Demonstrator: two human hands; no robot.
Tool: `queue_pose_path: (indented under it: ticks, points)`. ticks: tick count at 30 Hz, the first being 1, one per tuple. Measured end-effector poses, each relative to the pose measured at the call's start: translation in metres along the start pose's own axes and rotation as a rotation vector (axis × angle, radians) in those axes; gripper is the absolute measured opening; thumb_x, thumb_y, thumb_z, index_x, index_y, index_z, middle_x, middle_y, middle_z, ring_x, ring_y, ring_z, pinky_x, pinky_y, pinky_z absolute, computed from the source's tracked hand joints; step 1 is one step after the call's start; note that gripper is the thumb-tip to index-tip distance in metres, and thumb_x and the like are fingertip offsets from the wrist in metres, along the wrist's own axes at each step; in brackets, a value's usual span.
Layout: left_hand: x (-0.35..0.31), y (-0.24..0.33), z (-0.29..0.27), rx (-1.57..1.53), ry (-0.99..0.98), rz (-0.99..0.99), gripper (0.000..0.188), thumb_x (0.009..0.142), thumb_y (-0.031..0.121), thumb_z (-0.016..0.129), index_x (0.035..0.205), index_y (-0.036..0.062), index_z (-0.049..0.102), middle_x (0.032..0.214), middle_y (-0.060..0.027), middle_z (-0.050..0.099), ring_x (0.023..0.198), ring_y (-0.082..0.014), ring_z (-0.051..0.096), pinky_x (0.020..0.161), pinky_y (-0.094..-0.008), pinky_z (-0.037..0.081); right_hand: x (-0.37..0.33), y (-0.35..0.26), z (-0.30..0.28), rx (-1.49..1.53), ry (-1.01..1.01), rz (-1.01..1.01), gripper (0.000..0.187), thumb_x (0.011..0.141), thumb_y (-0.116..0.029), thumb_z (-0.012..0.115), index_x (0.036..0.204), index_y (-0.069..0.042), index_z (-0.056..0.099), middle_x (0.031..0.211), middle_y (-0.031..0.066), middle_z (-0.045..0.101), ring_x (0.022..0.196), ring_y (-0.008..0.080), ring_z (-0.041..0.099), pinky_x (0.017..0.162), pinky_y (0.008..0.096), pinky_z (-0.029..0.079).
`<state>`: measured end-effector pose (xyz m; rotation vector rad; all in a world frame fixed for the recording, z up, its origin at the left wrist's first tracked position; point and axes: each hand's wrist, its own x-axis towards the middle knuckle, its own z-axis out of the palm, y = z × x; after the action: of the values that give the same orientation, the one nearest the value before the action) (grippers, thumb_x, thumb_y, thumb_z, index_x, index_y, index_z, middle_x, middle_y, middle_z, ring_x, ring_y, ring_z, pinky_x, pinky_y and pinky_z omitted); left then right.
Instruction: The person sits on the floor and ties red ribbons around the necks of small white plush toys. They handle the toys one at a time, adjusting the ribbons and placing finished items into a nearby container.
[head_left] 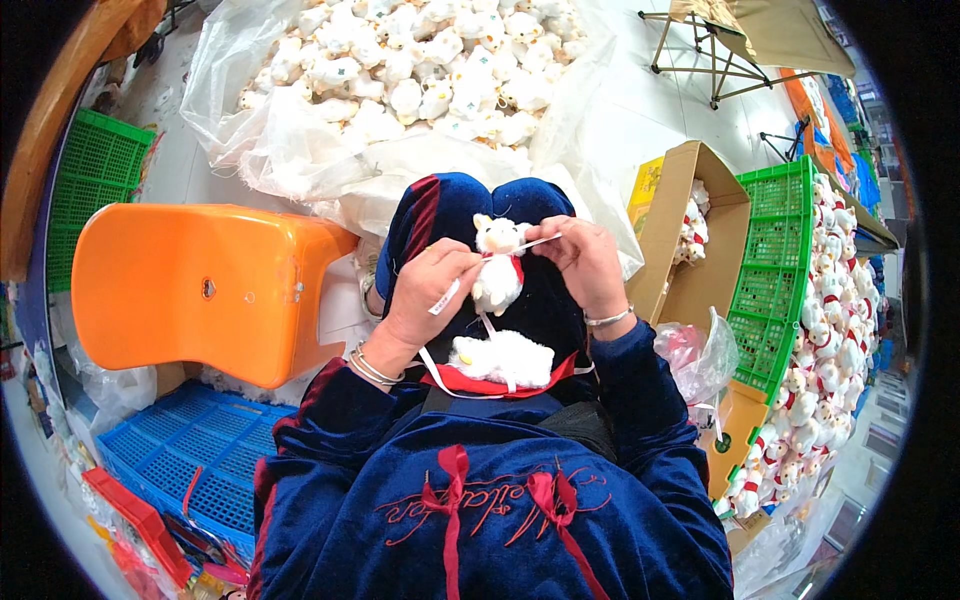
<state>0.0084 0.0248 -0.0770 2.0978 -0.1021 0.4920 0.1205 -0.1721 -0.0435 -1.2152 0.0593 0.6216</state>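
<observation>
A small white plush toy with something red at its neck is upright over my lap, between my two hands. A thin white ribbon crosses the toy just under its face. My left hand is closed in a pinch on the ribbon's left part, and a printed end hangs below the fingers. On the other side my right hand pinches the ribbon's right end. A second white plush toy lies in my lap on a red cloth, close to my body.
Ahead, a large clear plastic sheet holds a heap of white plush toys. An orange stool stands left, above a blue crate. To the right are a cardboard box and a green crate beside many red-scarfed toys.
</observation>
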Motion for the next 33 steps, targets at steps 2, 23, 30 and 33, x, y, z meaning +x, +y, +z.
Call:
queue_pose_path:
  ticks: [2,23,30,33]
  points:
    - [-0.001,0.001,-0.002,0.009,-0.016,-0.017,0.008,0.086,0.002,0.073,0.093,0.0024,0.069,0.088,-0.0111,0.066,0.080,-0.0266,0.068,0.071,-0.0349,0.056,0.005,0.012,-0.016,0.056,-0.013,-0.021,0.028,0.100,-0.013,0.050,0.079,0.002,0.060,0.089,0.0098,0.066,0.079,0.0166,0.066,0.066,0.0288,0.053]
    - [-0.004,0.036,-0.001,-0.389,-0.048,-0.223,0.018,0.091,-0.001,0.068,0.109,0.0007,0.072,0.095,-0.0132,0.071,0.081,-0.0201,0.070,0.071,-0.0285,0.055,-0.017,0.013,0.016,-1.052,-0.231,-0.439,0.022,0.087,-0.009,0.075,0.108,-0.007,0.069,0.085,0.0102,0.065,0.071,0.0231,0.065,0.065,0.0316,0.053]
    - [-0.006,0.032,-0.005,-0.450,-0.188,-0.066,0.017,0.090,0.004,0.069,0.104,-0.0025,0.073,0.099,-0.0124,0.072,0.082,-0.0176,0.067,0.073,-0.0260,0.053,-0.018,0.031,0.011,-1.081,-0.161,-0.581,0.023,0.084,-0.005,0.072,0.106,-0.008,0.070,0.086,0.0115,0.067,0.073,0.0258,0.069,0.063,0.0332,0.054]
    - [-0.004,0.034,-0.008,-0.504,-0.254,-0.496,0.016,0.095,0.012,0.070,0.099,-0.0023,0.074,0.099,-0.0058,0.073,0.078,-0.0109,0.065,0.070,-0.0250,0.052,-0.018,0.034,0.010,-1.029,-0.137,-0.602,0.021,0.084,-0.004,0.072,0.105,-0.006,0.070,0.085,0.0119,0.066,0.071,0.0250,0.068,0.063,0.0329,0.054]
